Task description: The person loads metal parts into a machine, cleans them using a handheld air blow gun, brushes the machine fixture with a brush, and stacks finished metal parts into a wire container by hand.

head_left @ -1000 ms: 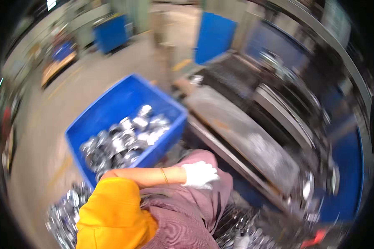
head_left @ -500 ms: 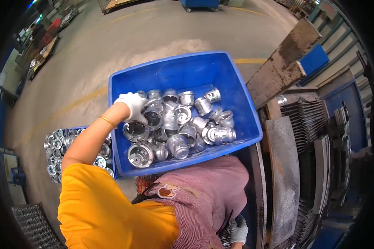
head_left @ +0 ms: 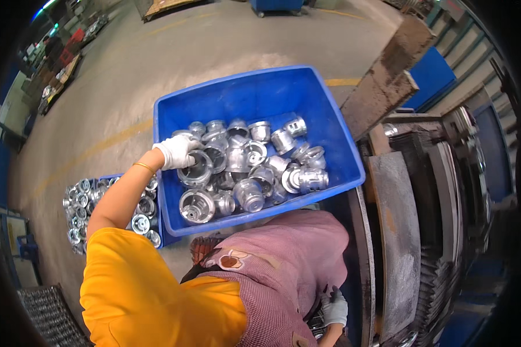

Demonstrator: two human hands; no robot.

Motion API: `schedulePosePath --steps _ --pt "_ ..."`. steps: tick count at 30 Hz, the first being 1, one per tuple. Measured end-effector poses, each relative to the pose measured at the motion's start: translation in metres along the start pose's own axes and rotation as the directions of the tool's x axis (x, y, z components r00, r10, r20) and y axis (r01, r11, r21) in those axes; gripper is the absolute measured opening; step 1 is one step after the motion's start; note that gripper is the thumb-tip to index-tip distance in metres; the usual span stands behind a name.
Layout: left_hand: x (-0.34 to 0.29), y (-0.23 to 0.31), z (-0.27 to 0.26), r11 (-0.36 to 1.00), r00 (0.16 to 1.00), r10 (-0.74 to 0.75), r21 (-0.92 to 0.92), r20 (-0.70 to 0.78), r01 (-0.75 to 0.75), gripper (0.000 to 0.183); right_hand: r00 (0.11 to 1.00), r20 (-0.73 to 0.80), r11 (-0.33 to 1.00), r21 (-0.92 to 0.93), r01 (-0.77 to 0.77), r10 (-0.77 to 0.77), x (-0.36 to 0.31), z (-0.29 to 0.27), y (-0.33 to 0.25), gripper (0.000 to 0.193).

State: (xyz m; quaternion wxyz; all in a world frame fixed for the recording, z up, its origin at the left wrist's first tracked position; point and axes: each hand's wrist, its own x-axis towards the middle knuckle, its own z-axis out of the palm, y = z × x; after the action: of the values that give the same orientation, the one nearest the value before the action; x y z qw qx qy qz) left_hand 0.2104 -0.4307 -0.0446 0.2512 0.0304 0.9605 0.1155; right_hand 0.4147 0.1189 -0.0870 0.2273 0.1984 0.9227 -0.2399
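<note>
My left hand (head_left: 176, 151), in a white glove, is inside the left part of a blue plastic bin (head_left: 255, 82). Its thumb and fingers are closed on the rim of a shiny round metal cup-shaped casting (head_left: 195, 173). Around it lie several similar silvery castings, among them an open-mouthed one (head_left: 197, 206) just nearer to me and a stepped cylindrical one (head_left: 249, 195). Low at the right, beside my apron, is my right hand (head_left: 334, 310), also gloved. Dark shapes cover its fingertips, and whether it holds anything does not show.
A second blue bin full of metal castings (head_left: 140, 222) stands left of the big bin. On the right are a rusty upright plate (head_left: 388, 72), a long grey metal slab (head_left: 395, 237) and dark ridged metal parts (head_left: 428, 283). A blue wheeled cart (head_left: 276, 6) is far off.
My left hand has shifted slightly down and closed on the cup-shaped casting, which has moved up and right. My right hand has risen a little beside the apron.
</note>
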Motion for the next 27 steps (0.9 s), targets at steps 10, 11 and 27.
schedulePosePath --steps 10,11,27 --pt "-0.006 0.070 -0.048 0.986 0.908 -0.117 0.064 -0.402 0.155 0.037 0.881 -0.253 0.914 -0.036 0.403 -0.399 0.026 -0.022 -0.034 0.052" --pt "-0.003 0.077 -0.047 0.985 0.887 -0.098 0.085 -0.451 0.152 0.037 0.882 -0.261 0.916 -0.031 0.399 -0.393 0.028 -0.024 -0.040 0.052" --pt "0.091 0.233 -0.085 0.724 0.947 0.318 -0.636 -0.039 -0.268 0.029 0.370 -0.403 0.497 -0.277 0.822 -0.837 0.039 -0.115 -0.211 0.058"
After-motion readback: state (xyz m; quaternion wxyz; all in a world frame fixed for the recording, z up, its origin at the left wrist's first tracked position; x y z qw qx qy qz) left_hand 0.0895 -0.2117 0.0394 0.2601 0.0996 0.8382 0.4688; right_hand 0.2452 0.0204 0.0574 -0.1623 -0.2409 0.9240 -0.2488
